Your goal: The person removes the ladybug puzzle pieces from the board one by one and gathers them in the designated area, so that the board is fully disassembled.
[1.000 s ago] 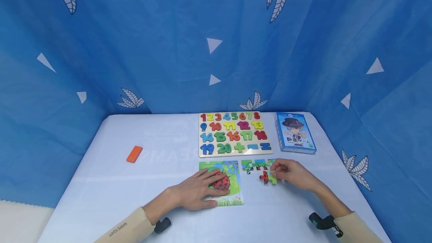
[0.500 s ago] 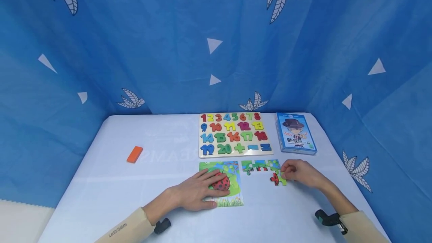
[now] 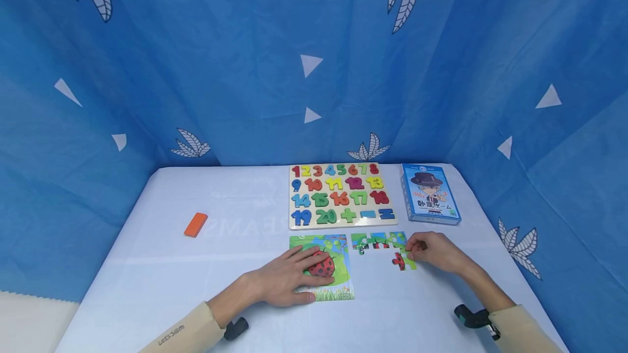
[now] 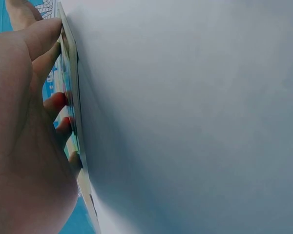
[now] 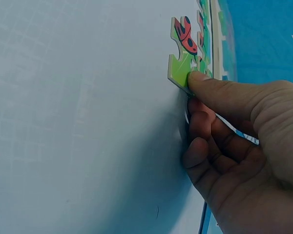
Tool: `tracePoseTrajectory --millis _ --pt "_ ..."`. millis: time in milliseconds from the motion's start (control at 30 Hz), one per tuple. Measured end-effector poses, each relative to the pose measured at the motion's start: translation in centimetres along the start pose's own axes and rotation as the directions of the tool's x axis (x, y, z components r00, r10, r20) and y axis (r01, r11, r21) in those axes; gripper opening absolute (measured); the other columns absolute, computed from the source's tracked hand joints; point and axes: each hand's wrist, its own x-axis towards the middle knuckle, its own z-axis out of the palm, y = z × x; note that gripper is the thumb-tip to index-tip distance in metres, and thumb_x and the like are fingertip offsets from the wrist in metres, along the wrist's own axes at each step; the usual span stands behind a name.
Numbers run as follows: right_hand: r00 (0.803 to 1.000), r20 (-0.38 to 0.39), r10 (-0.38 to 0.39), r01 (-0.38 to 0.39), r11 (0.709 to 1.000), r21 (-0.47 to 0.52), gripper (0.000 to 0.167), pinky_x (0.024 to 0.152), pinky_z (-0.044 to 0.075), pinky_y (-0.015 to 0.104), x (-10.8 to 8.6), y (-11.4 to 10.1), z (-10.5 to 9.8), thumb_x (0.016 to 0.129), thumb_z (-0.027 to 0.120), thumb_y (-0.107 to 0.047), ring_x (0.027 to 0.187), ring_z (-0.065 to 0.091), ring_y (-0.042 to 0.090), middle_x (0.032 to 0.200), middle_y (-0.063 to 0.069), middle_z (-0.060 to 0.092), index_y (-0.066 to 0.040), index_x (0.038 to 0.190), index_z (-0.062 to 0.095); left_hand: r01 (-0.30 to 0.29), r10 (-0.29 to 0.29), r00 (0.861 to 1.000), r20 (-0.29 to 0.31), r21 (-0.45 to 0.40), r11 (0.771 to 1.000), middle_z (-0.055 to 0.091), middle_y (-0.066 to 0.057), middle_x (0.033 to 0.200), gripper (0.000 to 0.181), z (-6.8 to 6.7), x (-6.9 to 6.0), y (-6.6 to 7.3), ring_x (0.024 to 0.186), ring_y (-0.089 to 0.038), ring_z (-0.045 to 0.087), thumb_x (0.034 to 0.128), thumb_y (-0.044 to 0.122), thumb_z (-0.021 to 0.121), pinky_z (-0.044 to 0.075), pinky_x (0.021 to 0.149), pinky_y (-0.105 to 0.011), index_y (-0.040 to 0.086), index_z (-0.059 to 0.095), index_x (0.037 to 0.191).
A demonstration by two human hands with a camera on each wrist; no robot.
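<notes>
I log two hands. The left hand (image 3: 284,282) lies wide, fingers spread, resting on one ladybug picture board (image 3: 322,269) on the worktop (image 3: 235,266). The right hand (image 3: 434,250) is narrow: thumb and fingers pinch the right edge of one red-and-green puzzle piece (image 5: 183,66). That piece sits on the near side of a row of three puzzle pieces (image 3: 380,237), at the row's right end; touching or apart, I cannot tell. Row position: just right of the picture board. Beyond, I count one number board (image 3: 343,226) bearing 20 numerals (image 3: 340,198) and 3 signs (image 3: 367,214), one blue game box (image 3: 432,192) to its right, and, well apart on the left, one orange block (image 3: 196,224)
</notes>
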Motion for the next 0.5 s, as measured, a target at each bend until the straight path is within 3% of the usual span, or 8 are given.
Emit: tracePoseTrajectory --millis 500 --pt "0.999 -0.031 0.013 -0.015 0.999 -0.047 0.008 0.067 0.048 0.023 0.06 0.11 0.08 0.088 0.076 -0.009 0.078 0.055 0.017 0.081 -0.002 0.061 -0.012 0.093 0.07 -0.006 0.006 1.0 -0.004 0.008 1.0 0.017 -0.001 0.169 0.049 -0.17 -0.08 -0.04 0.155 -0.03 0.014 0.1051 0.052 0.041 0.023 0.119 -0.059 0.045 0.035 0.154"
